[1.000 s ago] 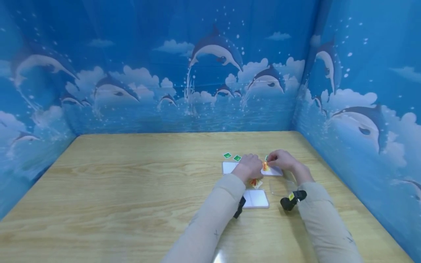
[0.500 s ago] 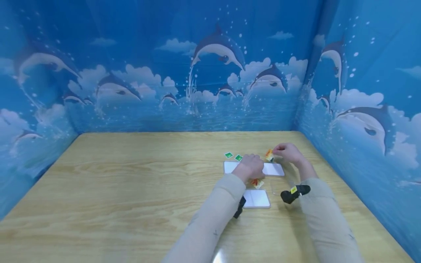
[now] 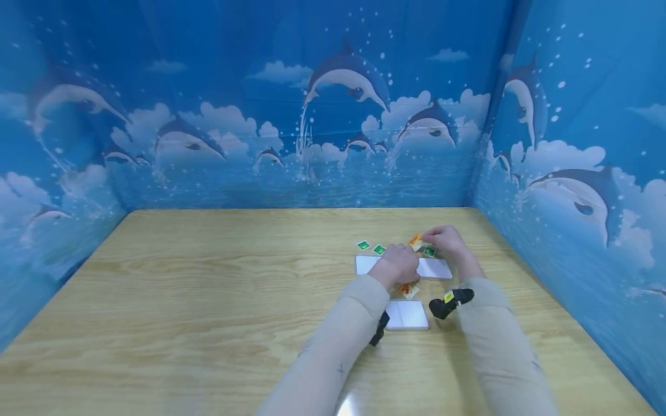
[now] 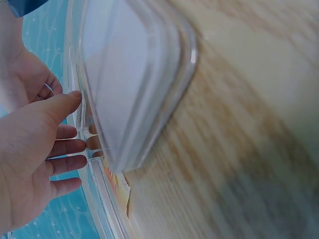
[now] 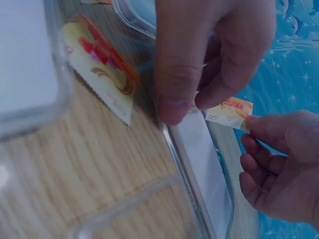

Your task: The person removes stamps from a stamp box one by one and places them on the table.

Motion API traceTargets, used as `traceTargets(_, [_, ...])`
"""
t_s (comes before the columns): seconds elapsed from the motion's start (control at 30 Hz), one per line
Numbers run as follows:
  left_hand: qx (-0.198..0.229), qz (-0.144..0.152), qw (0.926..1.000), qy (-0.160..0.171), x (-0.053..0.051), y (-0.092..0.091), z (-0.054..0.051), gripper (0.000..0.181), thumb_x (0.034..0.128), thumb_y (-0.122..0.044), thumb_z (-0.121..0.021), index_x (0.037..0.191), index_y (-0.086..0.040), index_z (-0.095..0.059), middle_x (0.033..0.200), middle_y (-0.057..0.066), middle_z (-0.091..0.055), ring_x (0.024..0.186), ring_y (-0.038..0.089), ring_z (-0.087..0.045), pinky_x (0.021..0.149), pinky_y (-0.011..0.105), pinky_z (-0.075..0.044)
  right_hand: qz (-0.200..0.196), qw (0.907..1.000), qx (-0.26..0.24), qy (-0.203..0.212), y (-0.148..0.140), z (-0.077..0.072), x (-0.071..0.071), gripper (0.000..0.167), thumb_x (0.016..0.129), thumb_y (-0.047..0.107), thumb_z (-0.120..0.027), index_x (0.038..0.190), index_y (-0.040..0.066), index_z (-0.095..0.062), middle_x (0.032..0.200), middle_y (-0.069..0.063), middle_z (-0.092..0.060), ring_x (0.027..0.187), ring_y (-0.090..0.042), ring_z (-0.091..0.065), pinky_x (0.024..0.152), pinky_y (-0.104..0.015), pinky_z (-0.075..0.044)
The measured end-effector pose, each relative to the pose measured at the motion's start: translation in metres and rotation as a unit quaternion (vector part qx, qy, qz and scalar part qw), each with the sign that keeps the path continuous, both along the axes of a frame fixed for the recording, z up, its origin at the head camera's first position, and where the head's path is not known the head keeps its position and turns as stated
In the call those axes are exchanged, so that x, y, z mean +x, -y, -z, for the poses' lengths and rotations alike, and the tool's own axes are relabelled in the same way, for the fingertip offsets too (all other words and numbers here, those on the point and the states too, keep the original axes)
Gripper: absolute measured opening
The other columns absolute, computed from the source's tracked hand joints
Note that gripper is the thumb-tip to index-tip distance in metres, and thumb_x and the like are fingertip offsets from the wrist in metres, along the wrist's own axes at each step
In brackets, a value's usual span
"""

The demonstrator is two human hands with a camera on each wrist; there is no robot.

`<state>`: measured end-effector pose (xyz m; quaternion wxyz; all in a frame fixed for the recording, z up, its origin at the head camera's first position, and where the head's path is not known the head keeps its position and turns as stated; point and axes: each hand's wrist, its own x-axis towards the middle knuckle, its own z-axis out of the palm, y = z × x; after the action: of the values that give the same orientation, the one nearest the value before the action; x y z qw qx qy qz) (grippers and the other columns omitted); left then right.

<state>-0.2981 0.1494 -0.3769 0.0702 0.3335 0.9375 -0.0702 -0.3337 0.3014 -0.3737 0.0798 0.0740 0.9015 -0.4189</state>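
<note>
My right hand [image 3: 448, 241] pinches an orange-and-white postage stamp [image 5: 230, 112] by its edge between thumb and fingertips, above the far side of the table. My left hand [image 3: 398, 263] rests at the middle of a long clear case with a white inside [image 3: 436, 268], covering part of it. In the left wrist view its fingers [image 4: 67, 148] are fairly straight, and no object shows between them. A second orange stamp [image 5: 103, 64], with a toothed edge, lies just nearer than that case. Green stamp-like pieces [image 3: 363, 245] lie along the case's far side.
A smaller clear case with a white inside [image 3: 407, 315] lies nearer on the wooden table [image 3: 208, 300]. To its right, a transparent plastic edge [image 5: 129, 201] shows in the right wrist view. Dolphin-printed curtains [image 3: 234, 115] enclose the back and sides.
My right hand lifts the stamp from the long case's right part to beyond it, then shifts left. A green piece at the right comes into fuller view. My left hand stays put.
</note>
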Motion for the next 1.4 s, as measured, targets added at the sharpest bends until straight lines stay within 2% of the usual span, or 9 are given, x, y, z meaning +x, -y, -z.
traceTargets(0.1, [-0.007,0.003,1.0,-0.004,0.0,0.0,0.0,0.04,0.0919,-0.049,-0.049,0.117,-0.021,-0.061,0.118,-0.003,-0.054,0.106,0.014,-0.047,0.093,0.031,-0.037,0.015,0.9999,0.001,0.007,0.002,0.005,-0.005,0.031,0.092,0.013,-0.053,0.115,-0.007,-0.057,0.111,-0.019,-0.055,0.091,-0.024,-0.051,0.071,-0.029,-0.042])
traceTargets(0.27, [-0.013,0.006,0.9999,-0.007,-0.001,-0.001,0.0,0.039,0.0925,-0.048,-0.048,0.118,-0.02,-0.061,0.116,-0.002,-0.054,0.106,0.014,-0.047,0.094,0.031,-0.037,0.017,0.9994,0.029,0.01,0.003,0.011,-0.01,0.03,0.091,0.013,-0.053,0.115,-0.006,-0.058,0.108,-0.019,-0.056,0.09,-0.025,-0.051,0.071,-0.03,-0.043])
traceTargets(0.67, [-0.027,0.0,0.9996,0.002,0.002,-0.001,0.001,0.044,0.0932,-0.049,-0.046,0.126,-0.021,-0.056,0.125,-0.003,-0.051,0.112,0.014,-0.045,0.097,0.031,-0.034,0.006,0.9974,0.071,-0.004,0.007,0.013,-0.006,0.029,0.092,0.013,-0.052,0.113,-0.006,-0.06,0.107,-0.019,-0.058,0.091,-0.025,-0.052,0.073,-0.032,-0.043])
traceTargets(0.83, [-0.025,0.001,0.9997,0.0,0.002,-0.001,0.0,0.043,0.0932,-0.048,-0.046,0.125,-0.021,-0.056,0.127,-0.002,-0.05,0.113,0.014,-0.045,0.097,0.031,-0.034,0.011,0.9977,0.067,0.006,0.006,0.013,-0.007,0.032,0.093,0.016,-0.052,0.117,-0.004,-0.058,0.111,-0.02,-0.057,0.095,-0.027,-0.052,0.076,-0.033,-0.044])
traceTargets(1.0, [-0.013,0.002,0.9999,-0.008,0.002,0.001,-0.002,0.042,0.0931,-0.047,-0.047,0.124,-0.02,-0.058,0.124,-0.001,-0.052,0.11,0.014,-0.046,0.095,0.031,-0.035,0.005,0.9992,0.036,0.019,-0.001,0.009,-0.004,0.033,0.094,0.016,-0.049,0.121,-0.003,-0.054,0.117,-0.02,-0.053,0.101,-0.028,-0.05,0.081,-0.034,-0.043])
traceTargets(1.07, [-0.006,0.002,0.9999,-0.015,0.002,0.001,-0.003,0.042,0.093,-0.048,-0.047,0.122,-0.02,-0.059,0.123,-0.002,-0.053,0.11,0.014,-0.046,0.095,0.031,-0.035,-0.015,0.9993,0.034,0.006,-0.005,0.004,0.001,0.035,0.095,0.016,-0.048,0.122,-0.006,-0.052,0.116,-0.022,-0.053,0.102,-0.029,-0.051,0.082,-0.036,-0.044])
traceTargets(1.17, [-0.002,0.012,0.9994,-0.033,0.002,-0.001,-0.005,0.041,0.0932,-0.048,-0.047,0.121,-0.021,-0.059,0.121,-0.003,-0.054,0.11,0.014,-0.046,0.095,0.031,-0.036,-0.058,0.9957,0.064,-0.034,-0.011,-0.002,0.008,0.036,0.095,0.016,-0.047,0.12,-0.011,-0.051,0.115,-0.027,-0.053,0.103,-0.034,-0.051,0.085,-0.041,-0.044])
traceTargets(1.4, [0.013,0.041,0.9954,-0.085,0.009,-0.014,-0.008,0.031,0.094,-0.045,-0.046,0.109,-0.024,-0.064,0.11,-0.007,-0.059,0.101,0.012,-0.05,0.088,0.03,-0.039,-0.121,0.9751,0.136,-0.127,-0.026,-0.007,0.023,0.037,0.092,0.016,-0.052,0.112,-0.015,-0.053,0.107,-0.03,-0.057,0.1,-0.042,-0.053,0.085,-0.048,-0.043])
